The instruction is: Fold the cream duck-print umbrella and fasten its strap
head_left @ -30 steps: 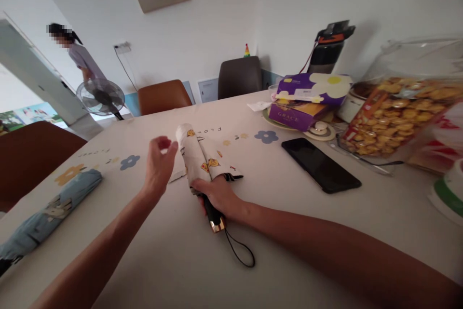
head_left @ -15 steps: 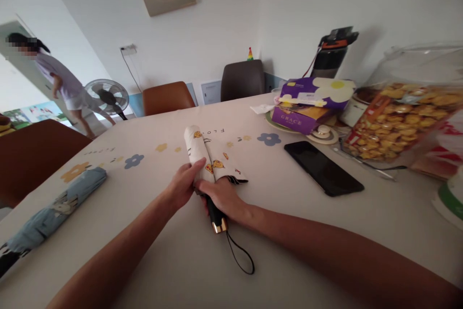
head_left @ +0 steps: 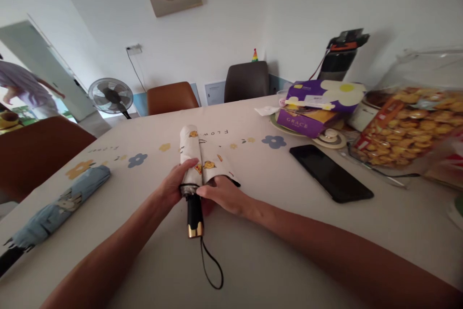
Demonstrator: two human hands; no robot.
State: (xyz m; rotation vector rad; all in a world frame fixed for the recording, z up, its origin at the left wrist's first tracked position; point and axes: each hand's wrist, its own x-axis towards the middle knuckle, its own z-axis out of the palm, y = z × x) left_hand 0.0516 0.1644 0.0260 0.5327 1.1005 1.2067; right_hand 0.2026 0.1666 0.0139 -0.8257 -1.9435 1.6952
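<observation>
A folded white umbrella [head_left: 191, 152] with small yellow and orange prints lies on the table [head_left: 275, 251], its black handle with a gold end pointing toward me and a black wrist loop trailing below. My left hand [head_left: 174, 182] grips the rolled canopy just above the handle, fingers wrapped over it. My right hand [head_left: 224, 194] pinches the loose canopy fabric beside it, thumb and fingers closed on the cloth.
A folded blue umbrella [head_left: 54, 210] lies at the left edge. A black phone [head_left: 331, 172] lies to the right, with a purple box [head_left: 318, 106], a snack jar [head_left: 415, 121] and a dark bottle [head_left: 343, 56] behind. Chairs line the far side; a fan [head_left: 110, 97] and a person [head_left: 25, 89] are at the left.
My left hand came down from the air and took hold of the canopy. My right hand left the handle for the loose fabric, baring the handle. The person walked left.
</observation>
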